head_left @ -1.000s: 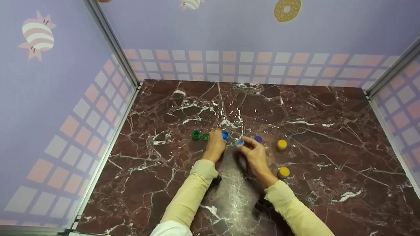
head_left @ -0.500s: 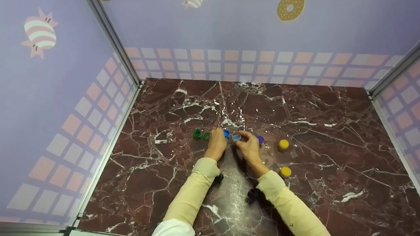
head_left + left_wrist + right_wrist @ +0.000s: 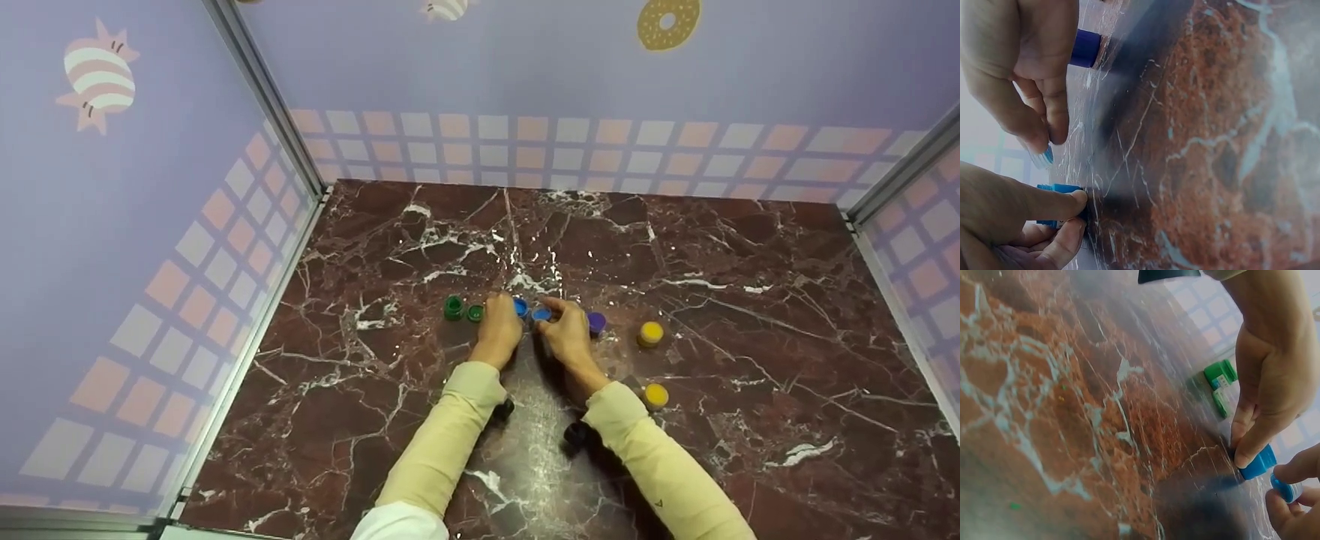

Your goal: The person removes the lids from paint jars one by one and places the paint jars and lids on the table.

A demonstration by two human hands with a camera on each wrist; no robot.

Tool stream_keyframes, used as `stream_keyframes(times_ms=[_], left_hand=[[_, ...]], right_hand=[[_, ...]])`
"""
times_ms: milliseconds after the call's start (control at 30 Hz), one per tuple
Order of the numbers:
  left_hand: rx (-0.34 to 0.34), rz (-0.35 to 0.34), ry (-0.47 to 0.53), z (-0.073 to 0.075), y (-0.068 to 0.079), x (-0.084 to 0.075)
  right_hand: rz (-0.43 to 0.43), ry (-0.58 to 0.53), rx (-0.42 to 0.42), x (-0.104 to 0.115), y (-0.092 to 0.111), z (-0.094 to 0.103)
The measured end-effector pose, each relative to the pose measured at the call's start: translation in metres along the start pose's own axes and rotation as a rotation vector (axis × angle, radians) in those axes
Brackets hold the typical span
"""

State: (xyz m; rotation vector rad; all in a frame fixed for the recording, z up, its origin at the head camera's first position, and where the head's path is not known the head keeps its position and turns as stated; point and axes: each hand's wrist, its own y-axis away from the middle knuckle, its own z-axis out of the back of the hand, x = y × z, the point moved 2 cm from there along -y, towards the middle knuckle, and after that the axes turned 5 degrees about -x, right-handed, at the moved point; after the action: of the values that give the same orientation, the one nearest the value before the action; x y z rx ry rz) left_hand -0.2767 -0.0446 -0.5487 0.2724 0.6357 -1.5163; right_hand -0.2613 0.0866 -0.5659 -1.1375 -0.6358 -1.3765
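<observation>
My left hand (image 3: 500,328) grips a small open blue paint pot (image 3: 1259,463) standing on the marble-patterned table, thumb and fingers on its lower sides. In the left wrist view the blue paint pot (image 3: 1058,194) shows between the left thumb and fingers. Just to the right, my right hand (image 3: 568,332) pinches a clear lid (image 3: 541,315) with blue paint on its inside. The right wrist view shows that lid (image 3: 1286,487) between thumb and fingertips, close beside the pot and tilted. A small gap separates lid and pot in the left wrist view.
Left of the hands stand an open green pot (image 3: 453,307) and its green lid (image 3: 475,313). A purple pot (image 3: 596,323) is just right of the right hand. Two yellow pots (image 3: 651,334) stand farther right. Patterned panels (image 3: 480,142) wall the table.
The right hand has moved left with the lid, closer to the blue pot, and has shifted little in the last half second. The left hand keeps its grip on the pot.
</observation>
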Motion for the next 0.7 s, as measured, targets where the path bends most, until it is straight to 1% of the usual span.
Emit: stream_keyframes(times_ms=[33, 67, 267, 400, 500, 700], left_hand=[[0.000, 0.000, -0.001, 0.000, 0.000, 0.000], [0.004, 0.002, -0.006, 0.000, 0.000, -0.001], [0.021, 0.015, -0.023, -0.001, 0.001, -0.001], [-0.017, 0.001, -0.011, -0.001, 0.002, 0.000], [-0.019, 0.006, -0.002, -0.001, 0.001, 0.000], [0.027, 0.041, -0.002, -0.002, -0.002, 0.000]], right_hand=[[0.012, 0.005, 0.002, 0.000, -0.001, -0.001], [0.006, 0.022, 0.012, 0.005, 0.000, 0.000], [0.010, 0.109, 0.017, 0.005, -0.001, -0.004], [0.011, 0.130, 0.021, 0.004, -0.002, -0.006], [0.005, 0.147, 0.020, 0.003, -0.004, -0.008], [-0.004, 0.195, 0.025, 0.001, -0.008, -0.011]])
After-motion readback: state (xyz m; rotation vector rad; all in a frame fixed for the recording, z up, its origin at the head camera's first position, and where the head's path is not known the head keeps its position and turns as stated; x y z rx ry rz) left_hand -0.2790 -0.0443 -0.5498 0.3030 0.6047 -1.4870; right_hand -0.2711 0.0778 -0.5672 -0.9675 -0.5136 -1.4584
